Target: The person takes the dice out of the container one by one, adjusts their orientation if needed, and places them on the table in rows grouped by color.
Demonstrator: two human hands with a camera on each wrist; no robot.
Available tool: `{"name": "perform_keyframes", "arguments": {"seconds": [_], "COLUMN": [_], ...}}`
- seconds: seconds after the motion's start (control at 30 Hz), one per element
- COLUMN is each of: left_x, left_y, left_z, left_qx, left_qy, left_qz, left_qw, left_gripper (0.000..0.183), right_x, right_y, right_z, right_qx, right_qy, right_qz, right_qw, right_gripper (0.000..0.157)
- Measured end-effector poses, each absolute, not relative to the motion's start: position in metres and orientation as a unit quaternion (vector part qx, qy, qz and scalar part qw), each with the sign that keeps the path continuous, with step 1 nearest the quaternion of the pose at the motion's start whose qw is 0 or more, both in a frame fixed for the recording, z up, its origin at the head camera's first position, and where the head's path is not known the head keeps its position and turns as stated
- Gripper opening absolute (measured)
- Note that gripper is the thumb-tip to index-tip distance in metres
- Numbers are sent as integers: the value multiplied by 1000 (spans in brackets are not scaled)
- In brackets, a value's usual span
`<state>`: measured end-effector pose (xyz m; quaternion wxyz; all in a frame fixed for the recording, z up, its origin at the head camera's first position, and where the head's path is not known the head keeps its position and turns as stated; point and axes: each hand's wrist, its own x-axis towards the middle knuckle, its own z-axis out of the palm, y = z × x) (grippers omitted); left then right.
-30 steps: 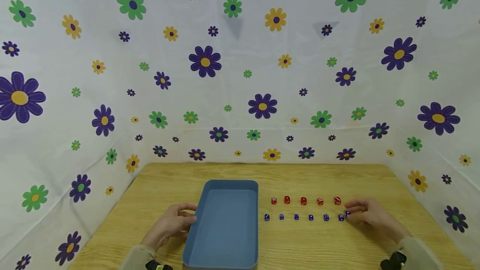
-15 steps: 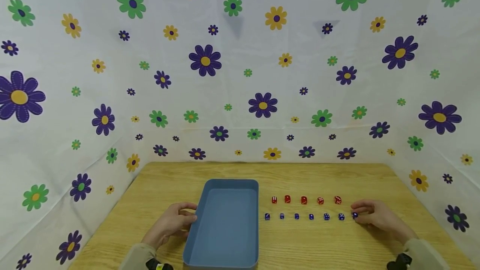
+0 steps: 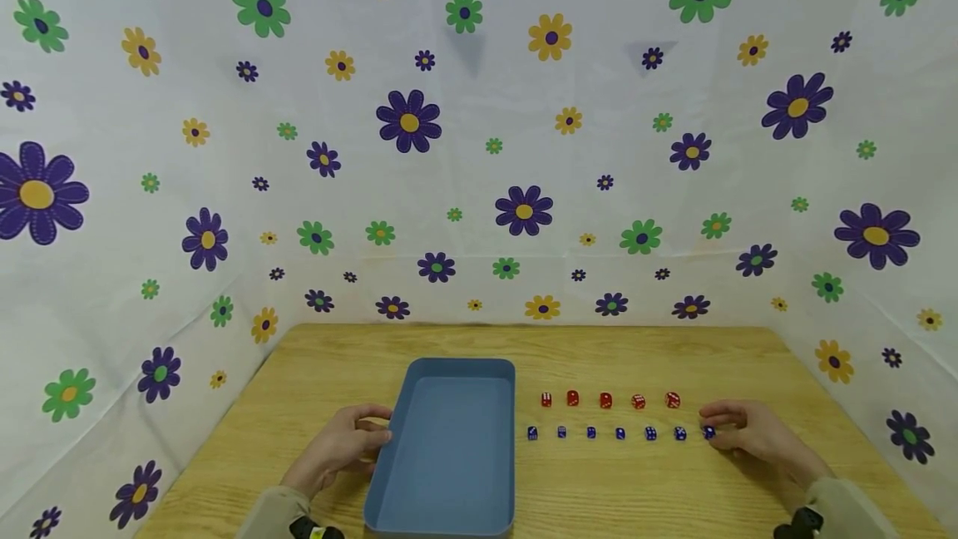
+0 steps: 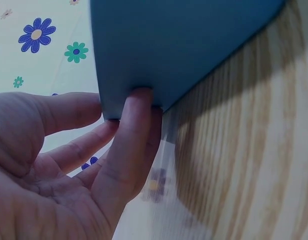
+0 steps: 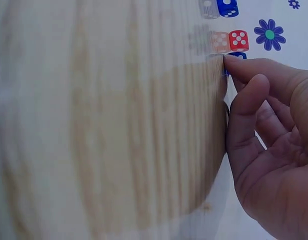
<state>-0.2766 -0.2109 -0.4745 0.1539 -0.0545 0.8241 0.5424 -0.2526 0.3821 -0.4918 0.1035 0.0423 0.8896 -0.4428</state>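
A shallow blue rectangular tray (image 3: 445, 452) lies on the wooden table. My left hand (image 3: 344, 443) is at its left side, with fingertips against the outer wall and right at the rim. To the right of the tray are two rows of small dice, red behind and blue in front. My right hand (image 3: 754, 435) pinches the last blue die (image 3: 708, 432) at the right end of the front row. In the right wrist view a fingertip partly covers that blue die (image 5: 238, 55). The nearest red die (image 5: 239, 40) shows beside it.
Several red dice (image 3: 605, 400) form the back row, and several blue dice (image 3: 620, 433) stand spaced out in the front row. The wooden table (image 3: 599, 352) is bordered at the back and sides by a white flowered cloth (image 3: 464, 173).
My right hand has moved the end blue die a little to the right, away from its neighbour, then stayed still. The left hand and tray have not moved.
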Motion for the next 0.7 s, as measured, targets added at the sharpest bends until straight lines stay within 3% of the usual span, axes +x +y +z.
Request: {"name": "perform_keyframes", "arguments": {"seconds": [0.27, 0.43, 0.7], "left_x": [-277, -284, -291], "left_y": [-213, -211, -192], "left_z": [-474, -473, -460], "left_qx": [-17, 14, 102], "left_qy": [825, 841, 921], "left_qz": [539, 517, 375], "left_qw": [171, 157, 15], "left_gripper": [44, 43, 51], "right_x": [-253, -250, -247], "right_y": [387, 380, 348], "right_z": [-487, -473, -457], "right_qx": [48, 25, -38], "right_qy": [877, 878, 943], "right_qz": [-461, -469, -330], "right_qw": [124, 89, -30], "right_gripper": [59, 54, 50]}}
